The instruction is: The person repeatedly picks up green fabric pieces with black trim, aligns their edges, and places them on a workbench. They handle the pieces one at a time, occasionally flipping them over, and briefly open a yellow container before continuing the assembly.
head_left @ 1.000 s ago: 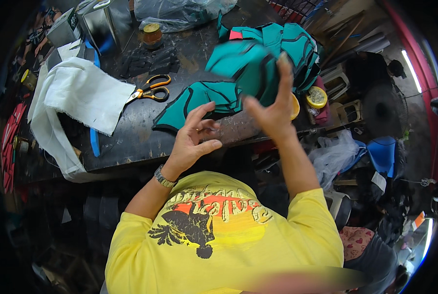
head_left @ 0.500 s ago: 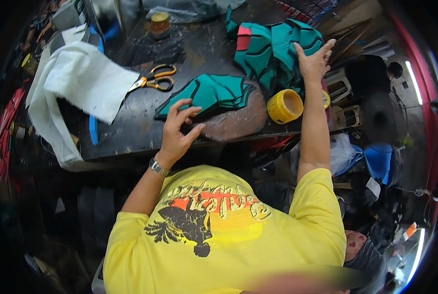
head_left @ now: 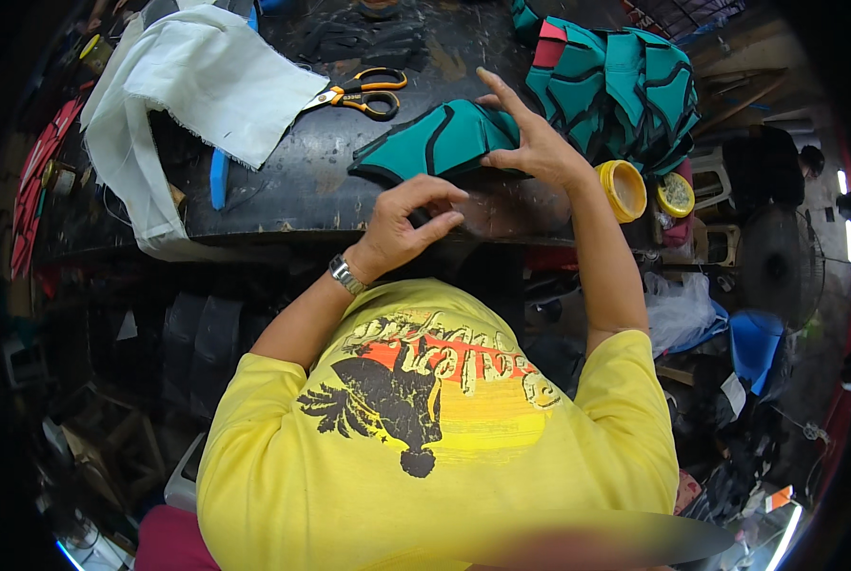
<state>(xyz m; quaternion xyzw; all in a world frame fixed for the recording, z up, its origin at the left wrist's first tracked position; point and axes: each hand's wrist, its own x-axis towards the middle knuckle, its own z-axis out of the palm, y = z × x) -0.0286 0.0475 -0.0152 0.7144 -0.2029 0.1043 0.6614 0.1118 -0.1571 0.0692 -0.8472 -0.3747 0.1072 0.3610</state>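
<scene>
A teal cut piece with black curved strips (head_left: pixel 435 143), much like a shoe upper, lies flat near the table's front edge. My right hand (head_left: pixel 540 147) hovers at its right end with thumb and fingers spread wide, covering part of it; I cannot tell if the fingertips touch it. Closer to the edge is my left hand (head_left: pixel 402 224), fingers curved and thumb apart, nothing seen between them. Beneath my hands lies a brown rounded slab (head_left: pixel 511 211), partly hidden. Beyond my right hand sits a heap of similar teal pieces (head_left: pixel 616 90), one with a red patch.
Orange-and-black scissors (head_left: pixel 364 92) lie left of the teal piece, their blades by a white cloth (head_left: pixel 211 81) that hangs over the edge. An open yellow jar (head_left: pixel 623 190) and another yellow-rimmed container (head_left: pixel 675 194) stand beside my right forearm. A dark fan (head_left: pixel 778 262) is at the right.
My right hand has come left and nearer, from the heap to the single teal piece. My left hand has drawn back from that piece. The whole view has shifted somewhat.
</scene>
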